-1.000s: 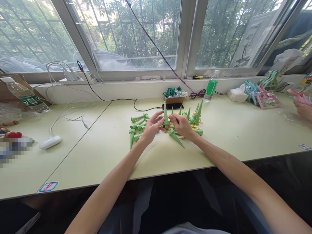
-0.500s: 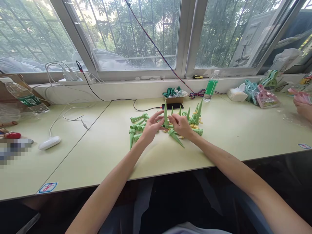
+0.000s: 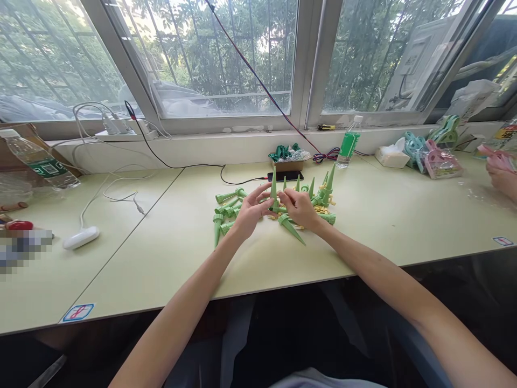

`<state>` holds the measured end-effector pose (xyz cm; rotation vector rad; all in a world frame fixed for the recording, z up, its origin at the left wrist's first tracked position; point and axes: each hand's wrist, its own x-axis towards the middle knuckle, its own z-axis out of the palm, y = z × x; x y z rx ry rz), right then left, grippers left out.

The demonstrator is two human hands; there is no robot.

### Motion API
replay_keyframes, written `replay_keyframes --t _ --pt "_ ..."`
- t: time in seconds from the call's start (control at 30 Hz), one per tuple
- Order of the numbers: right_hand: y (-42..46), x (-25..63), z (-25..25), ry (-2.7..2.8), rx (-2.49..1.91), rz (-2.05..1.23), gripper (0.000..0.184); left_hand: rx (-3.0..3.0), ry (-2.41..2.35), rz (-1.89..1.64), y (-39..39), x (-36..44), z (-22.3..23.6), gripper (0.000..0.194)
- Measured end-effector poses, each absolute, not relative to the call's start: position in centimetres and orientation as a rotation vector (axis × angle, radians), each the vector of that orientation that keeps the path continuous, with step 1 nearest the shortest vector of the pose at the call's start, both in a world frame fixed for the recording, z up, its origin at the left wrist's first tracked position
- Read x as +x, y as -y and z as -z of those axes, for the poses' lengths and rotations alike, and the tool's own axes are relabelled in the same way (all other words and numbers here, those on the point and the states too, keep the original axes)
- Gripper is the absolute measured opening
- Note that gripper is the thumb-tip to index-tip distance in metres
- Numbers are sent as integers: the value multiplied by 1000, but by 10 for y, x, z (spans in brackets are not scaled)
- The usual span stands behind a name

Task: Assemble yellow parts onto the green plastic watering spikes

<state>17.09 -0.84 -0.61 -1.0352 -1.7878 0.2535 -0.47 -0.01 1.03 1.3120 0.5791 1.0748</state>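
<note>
My left hand [image 3: 251, 215] is closed around the base of a green plastic plant watering spike [image 3: 273, 187], which points upward. Close against its right side, my right hand [image 3: 299, 207] is pinched; its fingertips hide whatever is between them. Several more green spikes [image 3: 218, 229] with ribbed caps lie left of my hands. Another loose spike [image 3: 293, 230] lies just in front of my right hand, its tip toward me. Behind and right of that hand, several spikes [image 3: 329, 186] stand or lean among small yellow plastic parts [image 3: 322, 210].
Behind the pile are a dark phone [image 3: 286, 176] on a cable and a small cardboard box [image 3: 287, 166]. A water bottle [image 3: 349, 143] stands by the sill. Bagged pink clips [image 3: 440, 160] and another person's hand [image 3: 503, 175] are at right; a white charger [image 3: 81, 237] lies left.
</note>
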Motion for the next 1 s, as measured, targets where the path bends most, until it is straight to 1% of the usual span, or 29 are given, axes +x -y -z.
replay_keyframes --t 0.27,0.47,1.0 --pt "10 171 5 1796 -1003 -267 46 1312 -578 -1073 1 -5 -11 58" --pt "9 171 7 1805 -1027 -258 47 1282 -585 -1077 1 -5 -11 59" --pt "9 171 8 1844 -1039 -243 48 1202 -596 -1111 -1 -2 -10 51"
